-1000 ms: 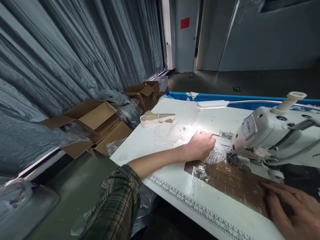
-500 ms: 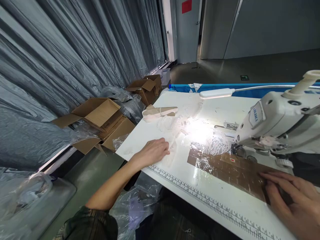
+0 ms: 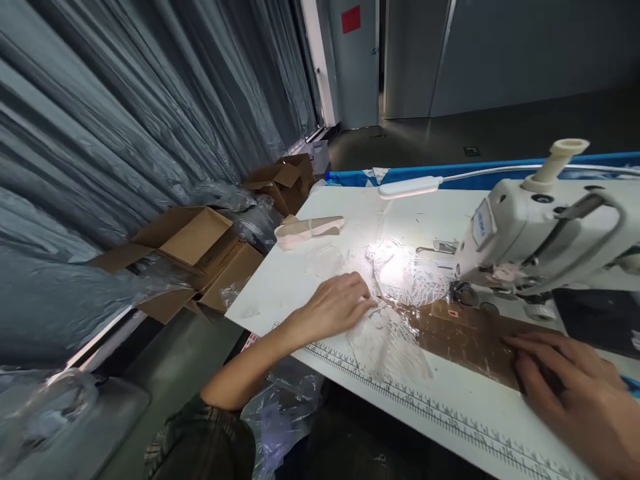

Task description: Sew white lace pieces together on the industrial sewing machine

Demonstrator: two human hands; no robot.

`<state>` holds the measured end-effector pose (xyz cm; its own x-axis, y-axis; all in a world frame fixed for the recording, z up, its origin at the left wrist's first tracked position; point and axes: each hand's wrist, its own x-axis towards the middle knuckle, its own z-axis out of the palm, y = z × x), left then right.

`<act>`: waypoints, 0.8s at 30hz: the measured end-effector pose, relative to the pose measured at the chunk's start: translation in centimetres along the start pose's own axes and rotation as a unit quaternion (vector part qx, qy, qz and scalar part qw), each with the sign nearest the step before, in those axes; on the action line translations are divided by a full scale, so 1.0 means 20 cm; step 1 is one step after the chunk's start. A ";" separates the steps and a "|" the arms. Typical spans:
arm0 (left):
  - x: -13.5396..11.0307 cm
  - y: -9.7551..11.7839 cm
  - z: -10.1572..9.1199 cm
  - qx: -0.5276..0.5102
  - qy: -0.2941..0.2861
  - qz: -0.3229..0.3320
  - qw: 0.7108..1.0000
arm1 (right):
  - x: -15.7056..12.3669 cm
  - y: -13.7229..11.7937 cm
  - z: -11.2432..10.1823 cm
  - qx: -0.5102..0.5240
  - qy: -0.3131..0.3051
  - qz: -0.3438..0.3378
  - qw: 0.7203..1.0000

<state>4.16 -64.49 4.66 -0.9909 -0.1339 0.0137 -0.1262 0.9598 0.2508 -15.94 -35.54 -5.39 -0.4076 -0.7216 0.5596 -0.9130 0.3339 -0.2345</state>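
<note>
My left hand (image 3: 336, 307) lies on the white table (image 3: 280, 283), fingers curled down onto a strip of white lace (image 3: 385, 333) that runs from under the sewing machine (image 3: 545, 233) toward the table's front edge. My right hand (image 3: 575, 393) rests flat with fingers stretched out on the brown taped patch (image 3: 465, 333) at the lower right, in front of the machine. The machine's lamp (image 3: 407, 187) lights the lace near the needle (image 3: 457, 290).
A beige bundle tied with string (image 3: 307, 228) lies at the table's far left. Open cardboard boxes (image 3: 190, 243) and plastic bags stand on the floor to the left, along a grey plastic curtain (image 3: 125, 120). A ruler scale (image 3: 425, 407) runs along the table's front edge.
My left hand went from the needle area back to the table's left edge, then moved right again, and lace now lies drawn out toward the front edge. My right hand stayed put.
</note>
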 end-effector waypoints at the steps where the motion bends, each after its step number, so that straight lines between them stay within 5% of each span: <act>1: 0.00 -0.06 -0.01 0.007 0.022 -0.032 0.999 | 0.00 0.01 0.01 -0.001 -0.001 -0.005 1.000; 6: 0.00 -0.40 -0.02 -0.035 0.170 -0.268 0.948 | 0.01 -0.02 0.01 0.017 0.003 -0.050 0.999; 8: 0.00 -0.48 0.00 -0.066 0.191 -0.304 0.931 | 0.02 -0.09 0.01 0.043 -0.022 -0.093 0.995; 11: -0.01 -0.52 0.03 -0.105 0.209 -0.302 0.924 | 0.06 -0.25 0.03 0.104 -0.081 -0.161 0.978; 17: -0.01 -0.51 -0.02 -0.270 0.269 -0.264 0.886 | 0.19 -0.64 0.12 0.172 -0.176 -0.167 0.955; 21: 0.01 -0.49 -0.13 -0.380 0.307 -0.248 0.836 | 0.31 -0.80 0.14 0.245 -0.255 -0.143 0.924; 24: 0.02 -0.44 -0.24 -0.495 0.336 -0.247 0.762 | 0.38 -0.84 0.12 0.331 -0.295 -0.133 0.886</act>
<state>5.12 -74.19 7.11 -0.5437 -0.8344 0.0904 -0.0482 0.1386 0.9892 -3.79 -47.98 0.88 0.0638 -0.9783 0.1973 -0.7080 -0.1837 -0.6819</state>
